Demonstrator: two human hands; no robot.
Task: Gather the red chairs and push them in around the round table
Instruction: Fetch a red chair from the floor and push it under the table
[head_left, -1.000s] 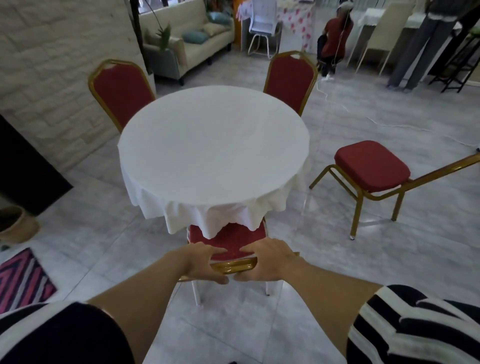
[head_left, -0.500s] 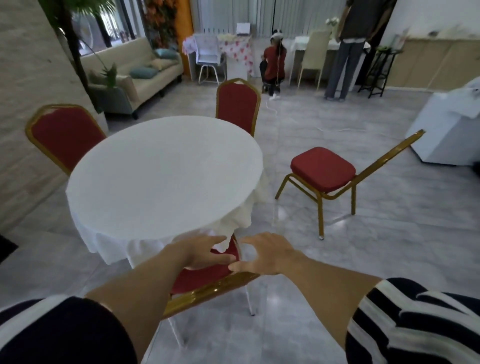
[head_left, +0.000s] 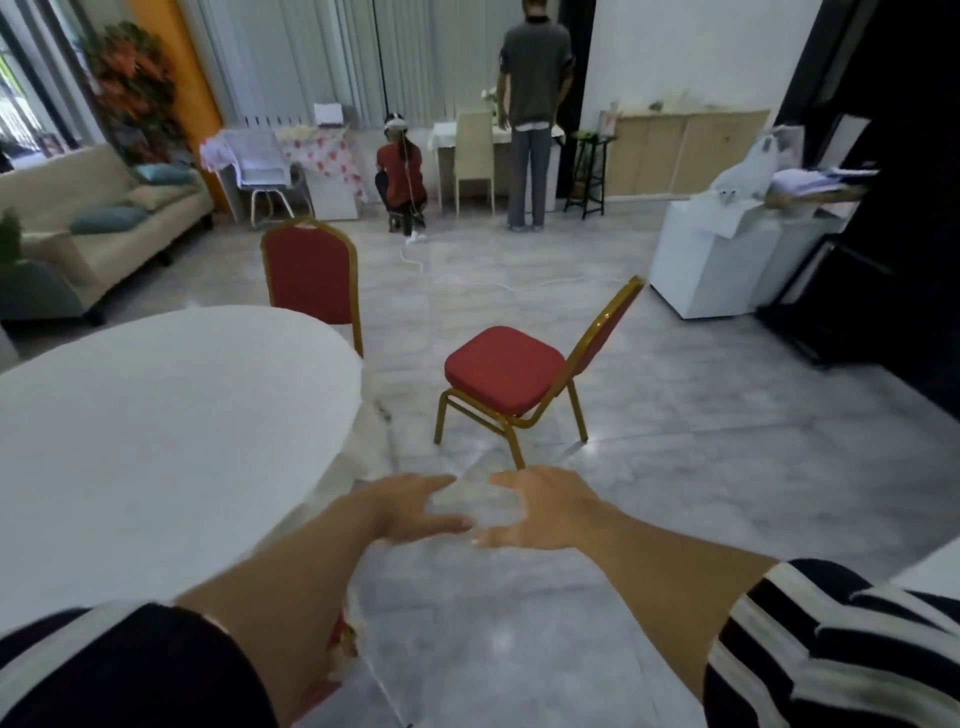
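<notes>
The round table (head_left: 156, 415), under a white cloth, fills the left of the view. A red chair with a gold frame (head_left: 506, 374) stands alone on the floor to its right, seat turned toward the table and well apart from it. Another red chair (head_left: 311, 275) is pushed in at the table's far side. A sliver of a red chair (head_left: 340, 631) shows under the cloth beside my left forearm. My left hand (head_left: 410, 506) and my right hand (head_left: 540, 509) hang side by side over the bare floor, fingers spread, holding nothing.
Two people (head_left: 532, 104) are at the back by a cream chair (head_left: 474, 150) and tables. A beige sofa (head_left: 93, 218) lines the left wall. A white cabinet (head_left: 711, 270) stands at the right, and a white cable (head_left: 467, 278) trails across the grey tile floor.
Both hands have let go of the near chair's gold backrest and now hang free. The view has swung right, from the table to the lone chair.
</notes>
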